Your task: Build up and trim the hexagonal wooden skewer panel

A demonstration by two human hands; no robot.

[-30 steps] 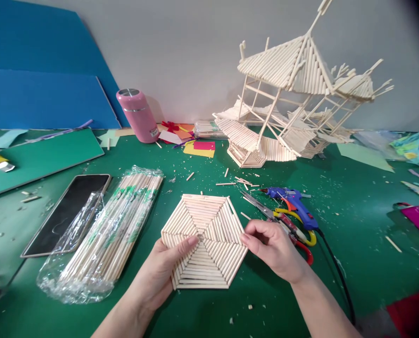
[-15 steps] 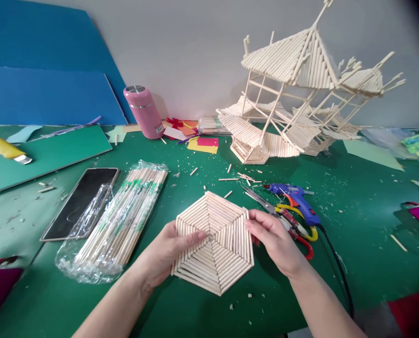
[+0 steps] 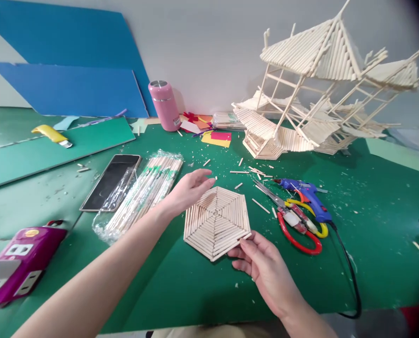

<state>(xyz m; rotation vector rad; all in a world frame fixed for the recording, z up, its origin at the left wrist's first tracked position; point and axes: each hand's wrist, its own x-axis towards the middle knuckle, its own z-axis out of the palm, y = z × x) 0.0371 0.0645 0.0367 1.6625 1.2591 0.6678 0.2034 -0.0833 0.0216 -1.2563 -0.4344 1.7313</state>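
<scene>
A many-sided wooden-stick panel (image 3: 216, 224), its sticks laid in nested rings around a centre, is held just above the green table. My right hand (image 3: 262, 263) pinches its near right corner between thumb and fingers. Beyond the panel's upper left edge my left hand (image 3: 191, 188) reaches forward, fingers stretched out, holding nothing; whether it touches the edge I cannot tell. Short cut sticks (image 3: 256, 172) lie scattered past the panel. To the right are red-handled scissors (image 3: 302, 234) and a blue glue gun (image 3: 306, 195).
A stick-built pavilion model (image 3: 300, 51) stands at the back right. Bagged sticks (image 3: 148, 190) lie left, partly over a phone (image 3: 114, 180). Further left are a purple power strip (image 3: 29, 263) and a yellow cutter knife (image 3: 50, 134). A pink flask (image 3: 165, 105) stands by the wall.
My left hand has let go of the panel and moved forward past its far edge. My right hand has shifted nearer with the panel's corner in it. The view has turned left.
</scene>
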